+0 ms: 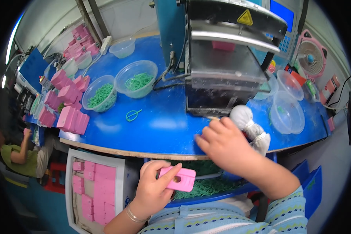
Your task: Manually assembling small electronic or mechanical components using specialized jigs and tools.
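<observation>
Two bare hands work at the near edge of a curved blue table (160, 124). The left hand (156, 187), at about 6 o'clock in the view, has its fingers closed around a flat pink case (179, 178) with a small hole in its face, held below the table edge above a bin of green rubber bands (206, 187). The right hand (222, 144), at about 4 o'clock, rests over the table's front edge with fingers curled and loosely spread, holding nothing that can be seen, just beside a white cloth bundle (247, 124). Directly behind it, at 12 o'clock, stands a dark press machine (226, 62). At 10 o'clock, two clear bowls of green bands (119, 87) sit near stacked pink boxes (68, 105), and a single green loop (132, 114) lies on the table. A tray of pink cases (95, 187) sits at 8 o'clock, empty clear bowls (286, 105) at 2 o'clock.
</observation>
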The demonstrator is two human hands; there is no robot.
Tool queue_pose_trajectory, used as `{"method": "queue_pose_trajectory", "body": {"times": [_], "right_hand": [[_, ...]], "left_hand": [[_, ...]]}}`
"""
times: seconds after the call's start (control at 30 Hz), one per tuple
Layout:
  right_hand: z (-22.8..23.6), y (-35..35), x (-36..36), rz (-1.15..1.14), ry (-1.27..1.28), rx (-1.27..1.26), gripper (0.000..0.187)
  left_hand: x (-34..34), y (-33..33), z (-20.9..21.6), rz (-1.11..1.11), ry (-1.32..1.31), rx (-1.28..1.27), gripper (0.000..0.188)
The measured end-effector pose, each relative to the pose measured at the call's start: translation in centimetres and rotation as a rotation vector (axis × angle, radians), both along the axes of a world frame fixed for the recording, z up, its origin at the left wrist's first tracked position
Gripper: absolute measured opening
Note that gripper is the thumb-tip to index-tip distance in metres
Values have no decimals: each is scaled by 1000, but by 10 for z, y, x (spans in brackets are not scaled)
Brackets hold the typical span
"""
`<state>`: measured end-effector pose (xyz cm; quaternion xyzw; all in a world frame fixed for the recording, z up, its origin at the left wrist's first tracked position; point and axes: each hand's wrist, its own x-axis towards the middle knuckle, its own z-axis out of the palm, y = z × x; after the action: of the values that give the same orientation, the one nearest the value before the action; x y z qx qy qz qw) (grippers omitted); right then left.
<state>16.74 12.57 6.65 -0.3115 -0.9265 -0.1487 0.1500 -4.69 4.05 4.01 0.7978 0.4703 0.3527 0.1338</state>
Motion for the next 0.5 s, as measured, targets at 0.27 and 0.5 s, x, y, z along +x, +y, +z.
{"method": "queue_pose_trajectory", "body": {"times": [0.27, 0.5], "right_hand": [[-3, 0, 0, 36, 72, -34, 10], [9, -3, -3, 3, -56, -220, 14]], "left_hand": [[-1, 4, -9, -79, 4, 117, 38], [-1, 4, -14, -125, 23, 124, 37]]}}
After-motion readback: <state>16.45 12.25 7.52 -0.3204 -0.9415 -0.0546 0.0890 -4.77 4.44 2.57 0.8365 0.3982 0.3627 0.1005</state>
